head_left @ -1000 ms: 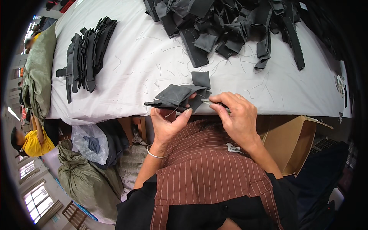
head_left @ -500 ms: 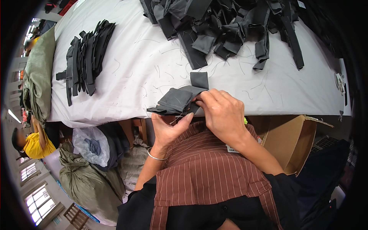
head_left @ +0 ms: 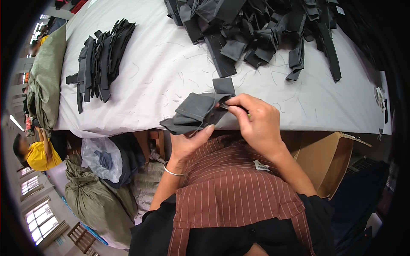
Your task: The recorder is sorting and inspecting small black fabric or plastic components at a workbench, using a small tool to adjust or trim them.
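My left hand (head_left: 188, 144) is closed around a bundle of dark grey fabric pieces (head_left: 194, 106), thumb at its lower edge and fingers underneath. The top piece is a stitched, folded flap, and a strip stands up behind it. At the bundle's right side my right hand (head_left: 260, 121) is closed in a pinch, fingertips touching the fabric edge. Within that grip is a slim tool with a yellow-green part (head_left: 249, 115); my fingers hide most of it, so its kind is unclear. Loose threads lie on the white-covered table (head_left: 145, 89) beyond.
A neat row of dark fabric strips (head_left: 102, 64) lies at left, with a jumbled heap of similar pieces (head_left: 256, 36) at the far side. Below the table edge are a cardboard box (head_left: 322, 158), a clear plastic bag (head_left: 100, 160) and green sacks (head_left: 92, 192). Someone in yellow (head_left: 42, 155) is at far left.
My right hand has turned and shifted slightly right, its thumb and forefinger now pinching at the fabric's edge. The bundle has tilted and spread a little in my left hand.
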A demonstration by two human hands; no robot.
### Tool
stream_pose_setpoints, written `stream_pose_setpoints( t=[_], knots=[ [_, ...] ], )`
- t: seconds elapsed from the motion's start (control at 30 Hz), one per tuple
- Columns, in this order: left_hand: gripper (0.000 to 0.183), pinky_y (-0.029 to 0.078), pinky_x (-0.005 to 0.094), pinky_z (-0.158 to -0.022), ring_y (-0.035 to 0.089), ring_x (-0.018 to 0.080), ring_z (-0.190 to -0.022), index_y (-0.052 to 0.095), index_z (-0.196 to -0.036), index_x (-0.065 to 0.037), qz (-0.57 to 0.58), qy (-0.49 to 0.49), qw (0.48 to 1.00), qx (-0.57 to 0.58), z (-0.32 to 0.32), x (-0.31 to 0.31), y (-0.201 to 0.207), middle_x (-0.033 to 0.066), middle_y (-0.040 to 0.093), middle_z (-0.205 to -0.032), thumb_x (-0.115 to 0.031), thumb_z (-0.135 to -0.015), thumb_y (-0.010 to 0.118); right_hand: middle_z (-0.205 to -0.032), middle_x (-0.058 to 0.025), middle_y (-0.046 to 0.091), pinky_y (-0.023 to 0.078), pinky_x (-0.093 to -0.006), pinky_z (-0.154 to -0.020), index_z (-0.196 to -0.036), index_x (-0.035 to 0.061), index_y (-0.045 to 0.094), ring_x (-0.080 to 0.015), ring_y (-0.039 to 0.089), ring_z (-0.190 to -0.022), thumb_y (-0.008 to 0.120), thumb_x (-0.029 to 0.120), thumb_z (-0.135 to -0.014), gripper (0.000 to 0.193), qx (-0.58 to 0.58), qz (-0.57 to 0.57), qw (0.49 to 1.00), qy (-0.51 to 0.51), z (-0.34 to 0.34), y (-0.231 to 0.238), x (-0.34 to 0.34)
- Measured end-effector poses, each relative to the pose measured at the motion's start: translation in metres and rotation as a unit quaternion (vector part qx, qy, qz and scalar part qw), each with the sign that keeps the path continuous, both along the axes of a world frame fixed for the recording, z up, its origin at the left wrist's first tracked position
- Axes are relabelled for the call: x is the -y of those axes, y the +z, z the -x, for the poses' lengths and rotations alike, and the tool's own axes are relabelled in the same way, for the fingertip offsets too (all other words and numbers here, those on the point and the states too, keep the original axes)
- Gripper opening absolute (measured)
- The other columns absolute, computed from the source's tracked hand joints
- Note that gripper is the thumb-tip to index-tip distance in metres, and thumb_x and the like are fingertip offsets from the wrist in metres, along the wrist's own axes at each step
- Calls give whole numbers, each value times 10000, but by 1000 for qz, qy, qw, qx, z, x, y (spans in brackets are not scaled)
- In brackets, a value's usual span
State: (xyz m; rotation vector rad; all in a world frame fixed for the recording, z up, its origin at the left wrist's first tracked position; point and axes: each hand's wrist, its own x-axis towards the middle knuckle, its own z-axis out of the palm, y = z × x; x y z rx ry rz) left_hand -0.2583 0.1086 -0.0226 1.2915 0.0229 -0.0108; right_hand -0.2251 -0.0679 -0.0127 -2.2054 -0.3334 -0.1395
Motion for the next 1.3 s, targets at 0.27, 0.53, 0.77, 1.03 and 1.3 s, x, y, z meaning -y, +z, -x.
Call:
stream_pose_setpoints(
  t=[0.27,0.53,0.77,1.03,1.3],
  knots=[
    [469,433,336,-964,579,243,-1097,551,-1212,35,117,-27,993,-6,-5,-9,1,177,601,-1181,-44,-767,676,-863,-91,702,503,-242,-676,-1007,26,661,-114,656,-759,711,87,-808,214,-263,-340,898,98,3,3,6],
    [332,472,315,-940,624,182,-1027,606,-1111,41,143,-59,985,-74,-4,-15,-5,144,655,-1110,48,-779,607,-892,-76,697,506,-257,-745,-870,-25,638,-123,658,-854,689,-22,-794,92,-218,-295,921,133,3,1,-4],
    [460,497,411,-954,633,300,-1039,508,-1228,78,129,-104,986,-34,-9,-8,2,260,618,-1121,-62,-801,608,-754,-5,617,442,-211,-620,-811,3,648,-67,545,-664,710,25,-822,67,-352,-414,830,129,4,-3,9],
    [342,555,357,-852,677,244,-934,488,-1193,48,118,-76,981,-134,-8,-6,-9,229,659,-1049,-35,-876,589,-716,8,581,379,-191,-560,-843,18,632,-49,493,-613,663,103,-884,99,-298,-478,820,104,-2,-10,21],
    [154,422,178,-605,546,25,-693,460,-950,-57,73,-50,986,-139,-7,0,-21,41,662,-797,-4,-903,597,-788,-18,599,420,-234,-639,-973,43,621,-90,516,-689,683,145,-858,166,-52,-272,959,-54,-10,-15,22]
  ],
)
